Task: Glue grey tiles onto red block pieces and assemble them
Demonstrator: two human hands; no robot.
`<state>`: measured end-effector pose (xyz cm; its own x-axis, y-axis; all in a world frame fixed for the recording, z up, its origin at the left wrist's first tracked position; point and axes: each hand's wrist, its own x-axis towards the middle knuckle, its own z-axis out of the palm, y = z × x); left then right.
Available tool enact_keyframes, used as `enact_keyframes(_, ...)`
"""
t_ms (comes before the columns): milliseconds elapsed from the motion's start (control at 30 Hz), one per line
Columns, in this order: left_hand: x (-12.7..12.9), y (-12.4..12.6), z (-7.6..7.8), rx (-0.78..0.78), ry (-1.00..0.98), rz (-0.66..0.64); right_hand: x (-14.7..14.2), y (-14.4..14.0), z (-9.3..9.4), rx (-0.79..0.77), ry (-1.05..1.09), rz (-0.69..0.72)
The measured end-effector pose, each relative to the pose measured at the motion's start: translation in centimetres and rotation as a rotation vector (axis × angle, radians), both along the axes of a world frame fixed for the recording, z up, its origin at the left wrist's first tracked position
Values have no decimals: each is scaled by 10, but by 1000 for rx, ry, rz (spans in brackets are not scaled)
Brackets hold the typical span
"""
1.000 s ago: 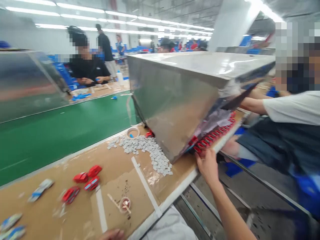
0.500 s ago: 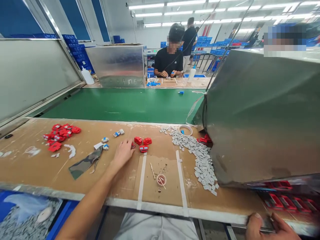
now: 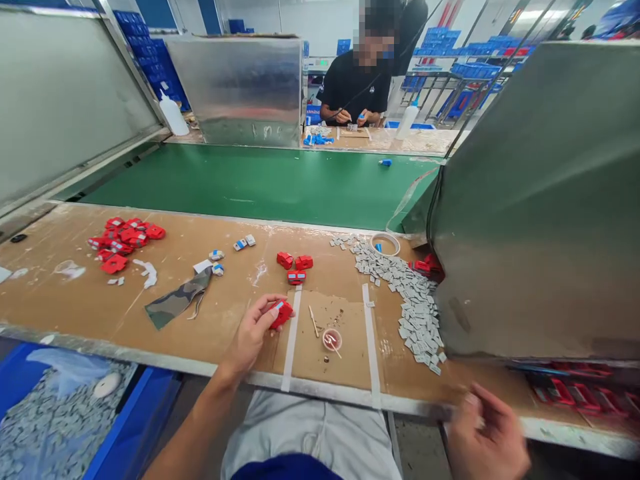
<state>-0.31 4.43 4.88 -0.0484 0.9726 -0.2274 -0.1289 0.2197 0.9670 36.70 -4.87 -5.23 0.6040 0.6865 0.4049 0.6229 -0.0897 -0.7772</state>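
My left hand (image 3: 254, 328) is closed round a small red plastic part (image 3: 281, 315) with a blue-grey patch on it, just above the near side of the cardboard-covered table. Beyond it lie several more red plastic parts (image 3: 297, 276). Right of the left hand, between two white tape strips, are a small cup of reddish stuff (image 3: 332, 340) with a stick in it and another small stick (image 3: 313, 321). My right hand (image 3: 485, 430) is at the table's front edge on the right, its fingers bent and blurred by motion. Whether it holds anything is unclear.
Grey flat pieces (image 3: 417, 313) spread beside a large metal housing (image 3: 540, 200), with a tape roll (image 3: 385, 244) among them. A red heap (image 3: 125, 240) and camouflage cloth (image 3: 179, 299) lie left. A green belt (image 3: 280, 180) runs across; a co-worker (image 3: 355, 93) sits beyond. Blue bin (image 3: 135, 420) lower left.
My left hand has drawn back toward me from the red group, with a red part now in it. My right hand has moved left along the table edge. The view has tilted down.
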Motion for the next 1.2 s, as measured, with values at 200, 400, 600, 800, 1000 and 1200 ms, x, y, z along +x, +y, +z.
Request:
enact_keyframes(200, 48, -19, -23, -28, -135, 104, -98, 30, 49, -147, -100, 825)
enact_keyframes(400, 29, -48, -45, 121, 223, -72, -125, 58, 69, -7, -152, 951)
enact_keyframes(600, 23, -44, -42, 211, 322, -252, -128, 77, 71, 140, -178, 802)
enact_keyframes(800, 22, -43, -43, 239, 307, -273, -134, 73, 61, 177, -35, 724)
enact_keyframes(1000, 22, -51, -43, 307, 377, -283, -129, 64, 48, 50, 408, 620)
enact_keyframes(1200, 24, -50, -42, 412, 433, -307, -128, 57, 65, 28, 538, 579)
